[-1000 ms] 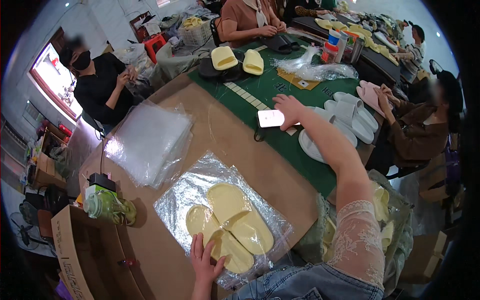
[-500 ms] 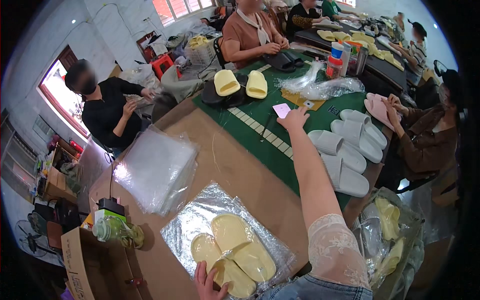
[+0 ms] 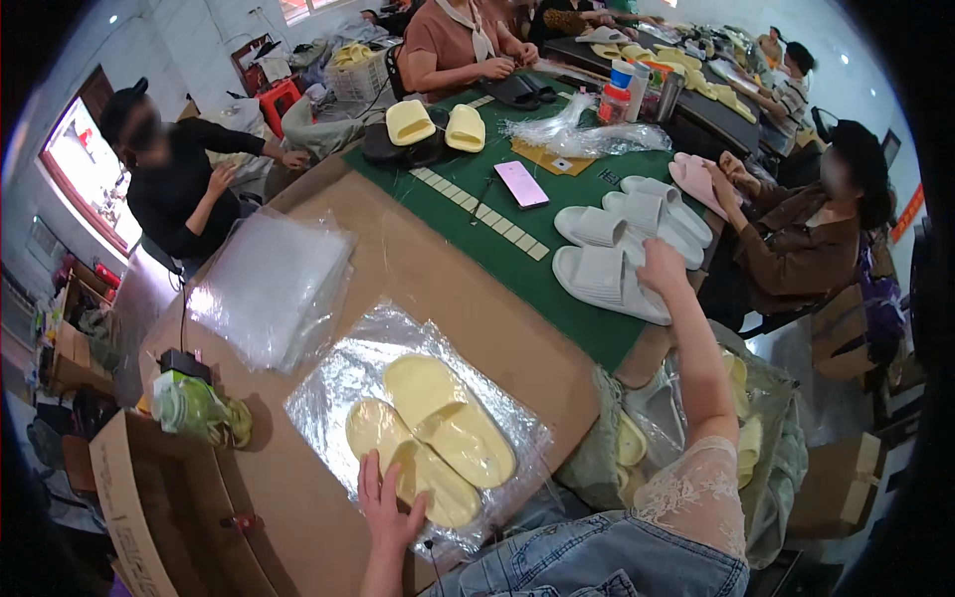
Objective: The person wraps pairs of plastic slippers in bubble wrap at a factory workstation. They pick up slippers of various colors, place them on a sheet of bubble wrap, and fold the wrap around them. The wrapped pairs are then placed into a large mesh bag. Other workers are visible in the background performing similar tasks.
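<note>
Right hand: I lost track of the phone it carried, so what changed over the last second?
The right hand set the pink phone down on the green mat, let go, and drew back to the nearest white slipper. The left hand stayed flat on the yellow slippers in their clear bag.

Right hand (image 3: 665,267) from phone (image 3: 521,184) to white slippers (image 3: 609,281)

Count: two pale yellow slippers (image 3: 438,438) in one clear plastic bag (image 3: 338,383) at 6 o'clock, four white slippers (image 3: 622,239) at 2 o'clock, two yellow slippers (image 3: 438,124) at 12 o'clock, one pink phone (image 3: 521,183).
</note>
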Tool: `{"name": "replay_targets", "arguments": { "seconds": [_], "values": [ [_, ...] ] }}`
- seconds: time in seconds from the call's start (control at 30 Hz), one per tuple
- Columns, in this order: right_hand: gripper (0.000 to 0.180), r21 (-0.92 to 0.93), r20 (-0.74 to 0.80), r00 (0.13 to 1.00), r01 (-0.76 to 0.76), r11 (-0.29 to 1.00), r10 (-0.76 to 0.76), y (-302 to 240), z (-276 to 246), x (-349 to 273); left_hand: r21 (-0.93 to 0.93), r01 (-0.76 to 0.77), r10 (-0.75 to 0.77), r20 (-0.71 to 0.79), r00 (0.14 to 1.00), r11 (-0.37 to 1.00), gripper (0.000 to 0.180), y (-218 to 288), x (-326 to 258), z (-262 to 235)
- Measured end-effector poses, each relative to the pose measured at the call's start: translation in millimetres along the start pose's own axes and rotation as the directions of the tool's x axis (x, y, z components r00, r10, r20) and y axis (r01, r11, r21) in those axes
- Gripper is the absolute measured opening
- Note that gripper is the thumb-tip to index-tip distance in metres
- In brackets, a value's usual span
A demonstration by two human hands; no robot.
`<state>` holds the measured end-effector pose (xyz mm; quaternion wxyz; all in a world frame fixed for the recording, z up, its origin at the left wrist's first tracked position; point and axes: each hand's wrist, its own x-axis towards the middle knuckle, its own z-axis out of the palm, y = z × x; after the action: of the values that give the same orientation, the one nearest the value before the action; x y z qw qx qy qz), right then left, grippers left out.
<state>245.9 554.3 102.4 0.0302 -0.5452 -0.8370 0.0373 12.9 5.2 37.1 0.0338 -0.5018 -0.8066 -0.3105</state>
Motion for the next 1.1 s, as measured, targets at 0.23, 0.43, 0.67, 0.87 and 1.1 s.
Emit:
{"name": "replay_targets", "arguments": {
  "seconds": [0.23, 0.43, 0.67, 0.87, 1.1],
  "values": [
    [0.049, 0.236, -0.263, 0.960, 0.160, 0.958, -0.095, 32, 95, 50, -0.065, -0.044, 0.041, -0.048, 0.998, 0.997, 0.063, 1, 9, 3],
    [0.047, 0.137, -0.513, 0.857, 0.022, 0.990, 0.051, -27, 88, 5, -0.105, -0.038, 0.029, -0.084, 0.996, 0.994, 0.063, -3, 2, 3],
    [0.029, 0.660, -0.088, 0.899, 0.375, 0.651, -0.429, -188, 15, -234, -0.194, -0.080, 0.067, -0.072, 0.995, 0.978, 0.065, -8, -1, 1],
    [0.053, 0.302, -0.015, 0.839, 0.522, 0.798, -0.543, -287, 41, -280, -0.327, 0.023, -0.054, -0.086, 0.995, 0.945, 0.071, -12, -10, 0],
    [0.032, 0.500, -0.255, 0.870, 0.492, 0.712, -0.422, -294, 93, -275, -0.342, -0.017, -0.006, -0.065, 0.998, 0.940, 0.066, -17, -5, 9]
  ]
}}
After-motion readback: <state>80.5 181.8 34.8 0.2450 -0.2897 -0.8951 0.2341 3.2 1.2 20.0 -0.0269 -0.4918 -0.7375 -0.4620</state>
